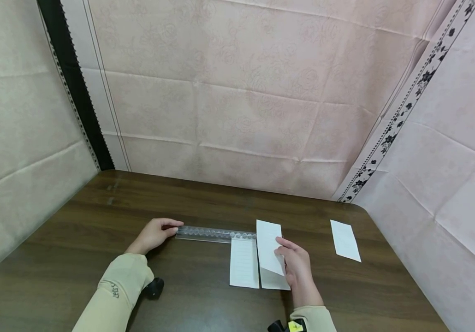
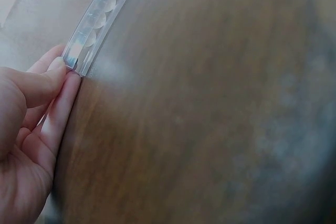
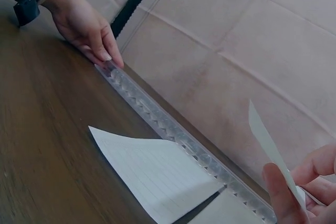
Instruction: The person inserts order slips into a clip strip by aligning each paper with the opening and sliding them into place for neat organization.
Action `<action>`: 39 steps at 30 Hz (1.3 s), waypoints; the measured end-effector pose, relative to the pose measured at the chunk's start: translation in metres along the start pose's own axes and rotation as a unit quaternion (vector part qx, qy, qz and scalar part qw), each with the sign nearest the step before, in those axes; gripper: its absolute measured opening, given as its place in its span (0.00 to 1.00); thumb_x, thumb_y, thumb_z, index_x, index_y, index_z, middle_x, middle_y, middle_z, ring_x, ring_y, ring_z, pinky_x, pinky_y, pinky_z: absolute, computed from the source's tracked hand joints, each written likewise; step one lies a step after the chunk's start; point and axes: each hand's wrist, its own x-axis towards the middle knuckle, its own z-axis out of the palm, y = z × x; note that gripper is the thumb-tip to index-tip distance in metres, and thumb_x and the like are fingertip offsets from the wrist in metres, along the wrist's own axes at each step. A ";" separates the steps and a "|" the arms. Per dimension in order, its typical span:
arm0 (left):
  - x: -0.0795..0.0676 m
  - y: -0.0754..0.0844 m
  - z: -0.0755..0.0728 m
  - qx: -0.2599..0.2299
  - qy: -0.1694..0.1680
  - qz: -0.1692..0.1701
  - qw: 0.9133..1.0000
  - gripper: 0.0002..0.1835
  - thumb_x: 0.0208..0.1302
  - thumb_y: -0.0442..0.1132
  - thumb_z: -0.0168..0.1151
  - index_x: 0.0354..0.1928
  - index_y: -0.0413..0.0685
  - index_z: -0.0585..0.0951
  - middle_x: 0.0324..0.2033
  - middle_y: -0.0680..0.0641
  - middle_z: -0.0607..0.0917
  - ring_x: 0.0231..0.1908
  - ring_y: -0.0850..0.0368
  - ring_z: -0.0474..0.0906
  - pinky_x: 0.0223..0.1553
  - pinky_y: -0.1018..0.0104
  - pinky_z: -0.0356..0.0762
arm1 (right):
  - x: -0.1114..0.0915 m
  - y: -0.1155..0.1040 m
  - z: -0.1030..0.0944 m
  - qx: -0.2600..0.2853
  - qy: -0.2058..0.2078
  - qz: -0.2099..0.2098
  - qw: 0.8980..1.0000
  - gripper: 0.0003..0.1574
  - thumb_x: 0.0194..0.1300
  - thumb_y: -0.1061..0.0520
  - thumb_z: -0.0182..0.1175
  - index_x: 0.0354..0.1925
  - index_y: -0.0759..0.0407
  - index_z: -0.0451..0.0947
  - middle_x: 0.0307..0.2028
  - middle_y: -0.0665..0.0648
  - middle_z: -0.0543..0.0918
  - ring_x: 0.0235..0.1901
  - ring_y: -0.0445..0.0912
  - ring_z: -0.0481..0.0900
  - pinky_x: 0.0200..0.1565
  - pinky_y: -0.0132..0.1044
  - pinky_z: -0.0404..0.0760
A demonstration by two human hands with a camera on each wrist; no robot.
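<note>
My left hand (image 1: pixel 156 234) pinches the left end of a clear plastic ruler (image 1: pixel 206 234) between thumb and fingers. A row of scalloped shapes runs along the ruler, plainest in the left wrist view. Between the thumb and fingers of my right hand (image 1: pixel 297 265) is a small white sheet of paper (image 1: pixel 269 242), raised and seen nearly edge-on in the right wrist view. It covers the ruler's right end in the head view. Below the ruler lie a faintly lined white sheet (image 1: pixel 244 265), its top edge at the ruler, and a second sheet (image 1: pixel 275 281), partly hidden by the held one.
Another white sheet (image 1: pixel 345 241) lies apart at the right of the brown wooden table (image 1: pixel 187 299). Pale patterned cloth (image 1: pixel 221 115) hangs behind the table and along both sides. Each wrist wears a dark camera (image 1: pixel 154 288).
</note>
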 end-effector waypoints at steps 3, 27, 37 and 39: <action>0.001 0.000 0.000 0.001 0.001 0.004 1.000 0.12 0.65 0.34 0.57 0.49 0.45 0.82 0.49 0.41 0.80 0.54 0.42 0.71 0.53 0.46 0.67 | -0.002 0.000 0.004 -0.003 0.000 0.000 1.000 0.26 0.56 0.71 0.55 0.55 0.68 0.74 0.61 0.70 0.64 0.54 0.57 0.65 0.46 0.43 0.71; 0.003 -0.002 0.001 -0.005 -0.004 -0.005 1.000 0.12 0.65 0.36 0.58 0.49 0.47 0.82 0.50 0.42 0.80 0.55 0.42 0.71 0.54 0.47 0.67 | -0.006 0.003 0.028 0.010 -0.010 -0.007 1.000 0.24 0.57 0.71 0.55 0.54 0.68 0.75 0.63 0.69 0.62 0.60 0.59 0.60 0.57 0.50 0.65; 0.003 -0.003 0.000 -0.003 -0.004 0.002 1.000 0.12 0.65 0.36 0.58 0.49 0.45 0.82 0.50 0.41 0.80 0.54 0.42 0.71 0.53 0.47 0.67 | -0.012 0.003 0.038 0.014 -0.008 -0.014 1.000 0.22 0.57 0.71 0.55 0.52 0.68 0.76 0.61 0.68 0.64 0.57 0.59 0.63 0.51 0.46 0.71; 0.003 -0.003 0.000 -0.004 -0.003 0.001 1.000 0.12 0.65 0.35 0.58 0.49 0.45 0.82 0.50 0.41 0.80 0.54 0.42 0.71 0.53 0.47 0.67 | -0.013 0.003 0.040 0.013 -0.006 -0.015 1.000 0.22 0.57 0.70 0.56 0.52 0.68 0.77 0.60 0.68 0.65 0.55 0.59 0.64 0.45 0.40 0.75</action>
